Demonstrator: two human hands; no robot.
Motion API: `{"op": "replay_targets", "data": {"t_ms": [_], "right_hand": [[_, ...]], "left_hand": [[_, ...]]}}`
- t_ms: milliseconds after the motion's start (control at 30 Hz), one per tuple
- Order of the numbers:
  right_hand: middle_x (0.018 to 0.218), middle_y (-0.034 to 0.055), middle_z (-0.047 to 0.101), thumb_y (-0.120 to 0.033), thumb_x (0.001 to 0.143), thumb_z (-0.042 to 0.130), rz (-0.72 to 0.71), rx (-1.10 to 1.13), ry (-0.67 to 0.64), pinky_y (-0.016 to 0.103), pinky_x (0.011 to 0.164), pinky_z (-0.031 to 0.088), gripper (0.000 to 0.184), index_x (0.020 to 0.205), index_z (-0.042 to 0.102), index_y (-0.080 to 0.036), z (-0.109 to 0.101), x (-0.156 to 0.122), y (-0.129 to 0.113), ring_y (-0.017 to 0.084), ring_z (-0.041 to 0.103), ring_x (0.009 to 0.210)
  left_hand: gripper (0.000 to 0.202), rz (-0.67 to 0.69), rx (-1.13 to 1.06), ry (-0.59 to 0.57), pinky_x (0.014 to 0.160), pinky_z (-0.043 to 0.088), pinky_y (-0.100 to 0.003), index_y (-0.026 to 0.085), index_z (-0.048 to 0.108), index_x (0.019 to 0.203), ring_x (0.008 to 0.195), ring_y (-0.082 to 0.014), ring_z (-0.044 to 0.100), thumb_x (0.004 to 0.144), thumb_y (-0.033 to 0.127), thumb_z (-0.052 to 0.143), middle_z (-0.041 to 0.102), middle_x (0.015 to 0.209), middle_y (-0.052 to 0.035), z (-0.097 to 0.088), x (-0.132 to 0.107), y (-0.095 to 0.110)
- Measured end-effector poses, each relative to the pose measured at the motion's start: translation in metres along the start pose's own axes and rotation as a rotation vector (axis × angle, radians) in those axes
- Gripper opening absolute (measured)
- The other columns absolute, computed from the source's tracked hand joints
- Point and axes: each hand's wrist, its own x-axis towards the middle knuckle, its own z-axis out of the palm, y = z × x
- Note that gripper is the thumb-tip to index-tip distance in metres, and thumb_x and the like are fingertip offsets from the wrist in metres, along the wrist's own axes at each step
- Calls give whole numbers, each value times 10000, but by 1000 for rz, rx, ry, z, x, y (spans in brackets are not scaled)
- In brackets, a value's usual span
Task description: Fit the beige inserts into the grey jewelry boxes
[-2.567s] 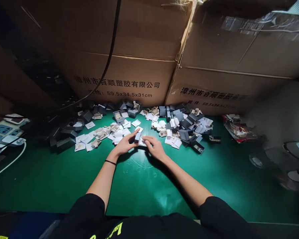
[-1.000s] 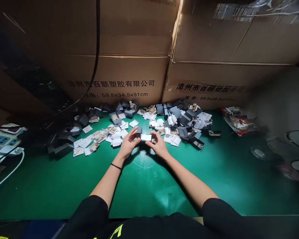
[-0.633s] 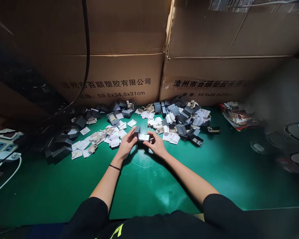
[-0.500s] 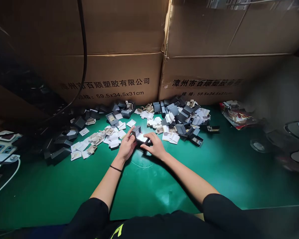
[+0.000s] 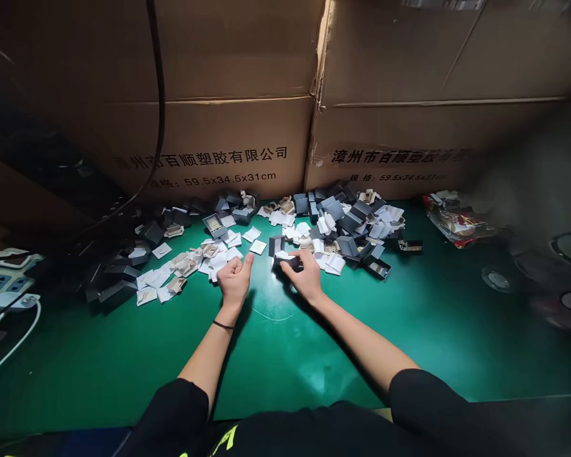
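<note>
My right hand [image 5: 308, 277] pinches a small dark grey box [image 5: 280, 252] with its lid standing open and a white insert inside, held just above the green mat [image 5: 276, 343]. My left hand [image 5: 234, 279] rests a little to the left of the box and apart from it, with its fingers curled in and the thumb pointing at the box; I see nothing in it. Beyond both hands lies a heap of dark grey boxes [image 5: 347, 222] and a scatter of white and beige insert cards [image 5: 219, 254].
Two large cardboard cartons [image 5: 228, 127] [image 5: 409, 127] wall off the back of the mat. A power strip [image 5: 0, 282] with a white cord sits at the left edge. A red packet [image 5: 452, 222] and round dark objects [image 5: 566, 279] lie at the right. A black cable [image 5: 159, 114] hangs down.
Both hands held the open box together; now my left hand has let go and drawn back left, and my right hand alone has carried the box slightly right and farther away.
</note>
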Motion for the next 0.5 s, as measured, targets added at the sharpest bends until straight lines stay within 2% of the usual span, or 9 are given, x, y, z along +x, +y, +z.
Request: {"op": "replay_targets", "data": {"t_ms": [33, 100, 167, 300, 367, 433, 500], "right_hand": [[861, 51, 614, -446, 784, 629, 90, 72, 1, 364, 752, 506, 256, 868, 623, -204, 0, 2, 2, 200, 587, 808], [828, 34, 617, -483, 788, 613, 238, 244, -32, 357, 727, 512, 295, 885, 620, -204, 0, 4, 8, 183, 594, 760], [825, 24, 618, -502, 785, 615, 306, 405, -77, 353, 724, 520, 326, 920, 617, -206, 2, 5, 11, 169, 602, 728], [942, 44, 641, -472, 746, 676, 240, 510, -155, 340, 791, 518, 340, 959, 624, -212, 5, 2, 7, 170, 610, 819], [984, 51, 646, -456, 743, 684, 199, 514, -190, 333, 827, 511, 342, 979, 628, -216, 6, 0, 3, 178, 605, 891], [1014, 57, 645, -458, 741, 683, 192, 526, -221, 331, 842, 512, 353, 994, 626, -218, 6, -1, 0, 183, 604, 931], [1045, 66, 642, -469, 732, 687, 208, 541, -268, 335, 835, 520, 376, 1004, 620, -218, 6, -1, 0, 188, 609, 939]], "left_hand": [[587, -32, -38, -3, 429, 232, -190, 202, 213, 533, 472, -54, 199, 651, 328, 774, 171, 538, 88, -1, 2, -1], [599, -106, -113, -34, 399, 180, -188, 217, 163, 564, 435, -42, 164, 688, 359, 732, 129, 527, 98, 0, 6, -4], [609, -180, -174, -86, 378, 160, -179, 226, 158, 586, 403, -32, 162, 670, 374, 743, 118, 520, 110, 1, 8, -5], [646, -270, -231, -175, 358, 148, -166, 227, 180, 607, 374, -17, 151, 634, 448, 787, 120, 516, 126, 5, 6, -3], [592, -309, -248, -250, 359, 145, -164, 220, 265, 633, 370, -17, 152, 652, 545, 760, 154, 512, 129, 5, 3, -3], [508, -310, -225, -350, 367, 142, -168, 206, 428, 757, 371, -25, 162, 682, 626, 704, 209, 511, 130, 3, 1, -4], [555, -245, -121, -451, 389, 154, -178, 191, 529, 996, 387, -38, 201, 697, 631, 688, 280, 510, 124, 2, 0, -6]]}}
